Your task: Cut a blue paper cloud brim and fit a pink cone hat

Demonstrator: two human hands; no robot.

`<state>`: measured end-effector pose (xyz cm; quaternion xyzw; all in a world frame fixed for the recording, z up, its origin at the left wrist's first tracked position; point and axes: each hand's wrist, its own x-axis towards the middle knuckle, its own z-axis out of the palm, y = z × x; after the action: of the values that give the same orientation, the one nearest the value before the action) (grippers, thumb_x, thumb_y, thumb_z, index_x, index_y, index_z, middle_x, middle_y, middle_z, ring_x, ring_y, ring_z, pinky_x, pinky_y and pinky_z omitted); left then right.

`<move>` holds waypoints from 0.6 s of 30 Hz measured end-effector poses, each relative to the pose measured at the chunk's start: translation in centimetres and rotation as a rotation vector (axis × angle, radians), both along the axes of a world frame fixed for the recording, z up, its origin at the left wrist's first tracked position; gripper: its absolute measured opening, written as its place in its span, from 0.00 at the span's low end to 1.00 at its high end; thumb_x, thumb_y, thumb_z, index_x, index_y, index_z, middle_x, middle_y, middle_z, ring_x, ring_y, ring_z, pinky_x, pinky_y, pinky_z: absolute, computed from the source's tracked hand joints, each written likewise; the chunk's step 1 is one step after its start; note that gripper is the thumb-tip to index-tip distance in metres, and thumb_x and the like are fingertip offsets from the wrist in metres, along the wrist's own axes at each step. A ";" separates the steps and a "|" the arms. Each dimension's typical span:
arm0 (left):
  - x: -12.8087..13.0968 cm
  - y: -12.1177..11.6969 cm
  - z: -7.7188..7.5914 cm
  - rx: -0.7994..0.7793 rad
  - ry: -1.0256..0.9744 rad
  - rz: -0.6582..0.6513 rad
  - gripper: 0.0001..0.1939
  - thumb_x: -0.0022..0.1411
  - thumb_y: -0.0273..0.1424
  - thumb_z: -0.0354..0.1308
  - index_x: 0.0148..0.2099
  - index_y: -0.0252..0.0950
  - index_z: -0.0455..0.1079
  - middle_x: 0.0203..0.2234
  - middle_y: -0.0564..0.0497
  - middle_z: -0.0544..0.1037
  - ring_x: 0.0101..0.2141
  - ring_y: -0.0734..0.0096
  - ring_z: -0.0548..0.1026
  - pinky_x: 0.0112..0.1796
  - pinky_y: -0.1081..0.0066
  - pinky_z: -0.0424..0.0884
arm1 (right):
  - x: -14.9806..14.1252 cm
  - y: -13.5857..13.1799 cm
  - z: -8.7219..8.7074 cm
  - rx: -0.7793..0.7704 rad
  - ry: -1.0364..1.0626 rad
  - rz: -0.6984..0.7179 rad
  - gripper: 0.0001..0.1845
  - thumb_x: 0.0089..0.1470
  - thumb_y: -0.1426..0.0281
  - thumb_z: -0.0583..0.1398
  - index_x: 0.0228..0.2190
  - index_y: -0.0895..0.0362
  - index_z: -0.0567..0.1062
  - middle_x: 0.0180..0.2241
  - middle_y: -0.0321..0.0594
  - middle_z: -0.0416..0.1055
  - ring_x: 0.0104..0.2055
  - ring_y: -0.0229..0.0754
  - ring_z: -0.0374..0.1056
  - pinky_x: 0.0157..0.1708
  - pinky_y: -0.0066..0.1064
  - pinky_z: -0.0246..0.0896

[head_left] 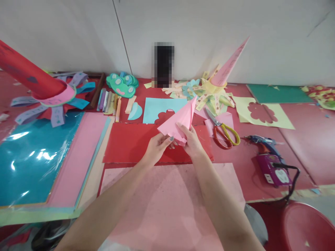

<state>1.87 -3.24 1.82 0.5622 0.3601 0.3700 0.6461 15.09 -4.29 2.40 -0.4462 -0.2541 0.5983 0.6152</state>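
Note:
A pink paper cone (176, 120) is held in the air over a red sheet (125, 144), its point tilted up to the right. My left hand (158, 146) pinches its lower edge at the left. Closed around its right side is my right hand (193, 139), thumb lying on the paper. Behind the cone lies a light blue sheet (153, 106) with a cut-out, partly covered. To the right rest scissors (222, 130) with red and yellow handles, on pink paper scraps. A large pink sheet (162, 195) spreads under my forearms.
A finished-looking pink cone (231, 64) on paper strips stands at the back. A glue gun (264, 143) and purple power strip (273, 170) lie right. At left are a red paper tube (34, 75), coloured sheets (78, 157), markers (106, 101) and green frog cut-outs (121, 85). A red stool (309, 226) stands lower right.

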 end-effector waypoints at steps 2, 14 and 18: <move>0.0 0.0 0.0 -0.013 0.009 0.010 0.20 0.55 0.49 0.57 0.31 0.35 0.68 0.22 0.50 0.76 0.24 0.71 0.74 0.28 0.71 0.72 | -0.1 -0.1 0.2 0.005 0.008 0.021 0.18 0.45 0.60 0.66 0.35 0.53 0.67 0.20 0.31 0.70 0.14 0.36 0.61 0.14 0.32 0.62; 0.0 -0.2 0.4 0.035 0.130 0.060 0.20 0.59 0.46 0.54 0.24 0.36 0.66 0.18 0.53 0.72 0.22 0.74 0.72 0.29 0.73 0.71 | -0.5 -0.3 0.6 0.011 -0.032 0.039 0.18 0.45 0.60 0.66 0.35 0.54 0.69 0.26 0.36 0.74 0.17 0.39 0.66 0.12 0.31 0.62; 0.0 -0.2 0.5 0.048 0.170 0.064 0.22 0.60 0.47 0.53 0.21 0.36 0.65 0.17 0.52 0.72 0.22 0.73 0.72 0.29 0.74 0.71 | -0.6 -0.4 0.6 0.008 -0.048 0.054 0.15 0.45 0.61 0.66 0.32 0.53 0.69 0.24 0.35 0.73 0.17 0.38 0.65 0.13 0.31 0.64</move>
<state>1.83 -3.45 2.30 0.5949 0.4226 0.3498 0.5874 14.47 -4.70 3.03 -0.4507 -0.2830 0.6029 0.5944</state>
